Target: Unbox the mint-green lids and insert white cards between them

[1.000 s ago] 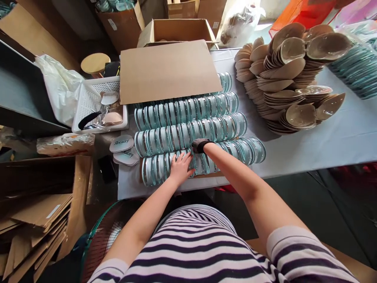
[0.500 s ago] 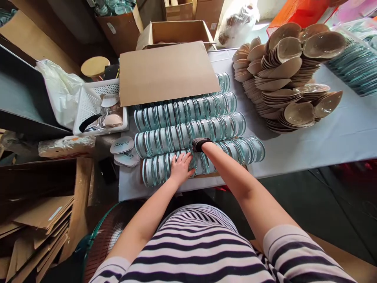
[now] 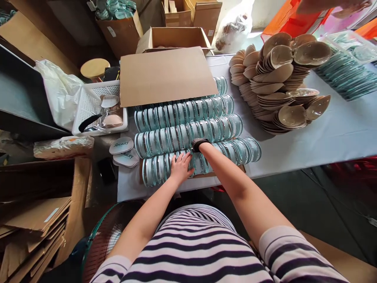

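My left hand [image 3: 180, 168] rests on the front row of clear, round plastic pieces [image 3: 156, 171], its bare fingers spread over their edges. These pieces stand on edge, packed side by side, with pale and dark silvery bands between the clear rims. My right hand [image 3: 200, 144], in a dark glove, is at the same row just right of the left hand. Its fingers are hidden, so whether it holds a piece cannot be seen. Behind lie a second row [image 3: 188, 133] and a third row [image 3: 184, 112] of the same pieces.
A cardboard sheet [image 3: 167, 76] covers the rearmost row. At left are a white basket [image 3: 125, 122] and printed oval pads [image 3: 121, 145]. Stacked beige shell-shaped pieces [image 3: 271, 88] and clear plastic stacks [image 3: 347, 78] stand right. Another person's hand [image 3: 350, 8] shows at top right.
The view has shifted slightly. Another person's hand and arm have come in at the top right. My two hands stay in nearly the same places on the front row.
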A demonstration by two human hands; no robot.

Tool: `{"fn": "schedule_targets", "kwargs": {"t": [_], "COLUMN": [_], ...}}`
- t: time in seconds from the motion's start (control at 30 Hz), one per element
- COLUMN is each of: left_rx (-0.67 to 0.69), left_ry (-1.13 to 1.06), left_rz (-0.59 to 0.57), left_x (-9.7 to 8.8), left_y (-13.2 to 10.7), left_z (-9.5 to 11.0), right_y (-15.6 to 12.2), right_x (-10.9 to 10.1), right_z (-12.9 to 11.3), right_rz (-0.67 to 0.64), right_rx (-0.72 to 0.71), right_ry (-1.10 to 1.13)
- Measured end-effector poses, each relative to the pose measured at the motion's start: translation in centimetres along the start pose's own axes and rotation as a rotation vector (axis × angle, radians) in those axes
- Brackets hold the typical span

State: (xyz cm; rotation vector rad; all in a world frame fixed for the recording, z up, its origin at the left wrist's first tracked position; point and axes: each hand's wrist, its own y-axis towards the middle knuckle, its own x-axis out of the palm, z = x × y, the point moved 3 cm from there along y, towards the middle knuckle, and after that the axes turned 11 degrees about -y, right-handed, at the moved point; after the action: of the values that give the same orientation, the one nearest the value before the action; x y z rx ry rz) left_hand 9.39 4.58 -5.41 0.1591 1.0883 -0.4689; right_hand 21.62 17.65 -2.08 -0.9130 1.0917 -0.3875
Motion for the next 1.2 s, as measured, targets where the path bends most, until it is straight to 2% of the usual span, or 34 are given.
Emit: {"fn": "schedule_targets", "kwargs": {"t": [0.1, 0.17, 0.3, 0.37, 0.47, 0.6, 0.67, 0.73, 0.83, 0.93, 1.0, 1.1, 1.13, 1.2], "left_rx": [-0.001, 0.001, 0.003, 0.0, 0.003, 0.007, 0.003, 0.003, -0.002, -0.027, -0.008, 0.089, 0.112, 0.131], "left_ry": [-0.008, -0.011, -0.007, -0.006, -0.012, -0.01, 0.001, 0.017, 0.041, 0.055, 0.055, 0.053, 0.056, 0.069], "left_rz": [0.001, -0.002, 0.003, 0.004, 0.001, 0.001, 0.001, -0.002, -0.023, -0.054, -0.066, -0.08, -0.084, -0.097], "left_x": [0.1, 0.1, 0.0, -0.1, -0.4, -0.5, -0.5, -0.5, -0.7, -1.1, -1.1, -0.5, -0.2, 0.6], "left_y": [0.0, 0.1, 0.1, 0.1, 0.1, 0.0, 0.0, -0.2, -0.4, -0.7, -0.5, 0.3, 0.7, 1.5], "left_z": [-0.1, -0.1, 0.0, 0.1, 0.1, 0.2, 0.2, 0.3, 0.4, 0.8, 1.5, 3.2, 3.7, 4.4], "right_y": [0.0, -0.2, -1.7, -3.1, -5.9, -8.4, -8.4, -7.8, -7.0, -7.5, -8.2, -8.4, -7.8, -5.6], "right_x": [0.4, 0.2, -0.1, 0.7, 4.1, 11.3, 14.7, 17.2, 18.9, 18.8, 17.3, 12.4, 10.5, 6.8], "right_z": [0.1, -0.2, -1.1, -1.3, -1.4, -3.0, -4.4, -5.7, -6.7, -5.8, -3.7, 1.5, 3.0, 5.0], "right_rz": [-0.035, -0.011, 0.136, 0.207, 0.281, 0.284, 0.226, 0.161, 0.123, 0.128, 0.215, 0.408, 0.405, 0.233], "right_rx": [-0.058, -0.083, -0.097, -0.107, -0.071, 0.018, 0.02, 0.009, 0.008, 0.006, 0.039, 0.207, 0.228, 0.172], "right_ry": [-0.008, -0.018, -0.031, -0.014, 0.041, 0.146, 0.219, 0.275, 0.303, 0.313, 0.323, 0.307, 0.265, 0.185]}}
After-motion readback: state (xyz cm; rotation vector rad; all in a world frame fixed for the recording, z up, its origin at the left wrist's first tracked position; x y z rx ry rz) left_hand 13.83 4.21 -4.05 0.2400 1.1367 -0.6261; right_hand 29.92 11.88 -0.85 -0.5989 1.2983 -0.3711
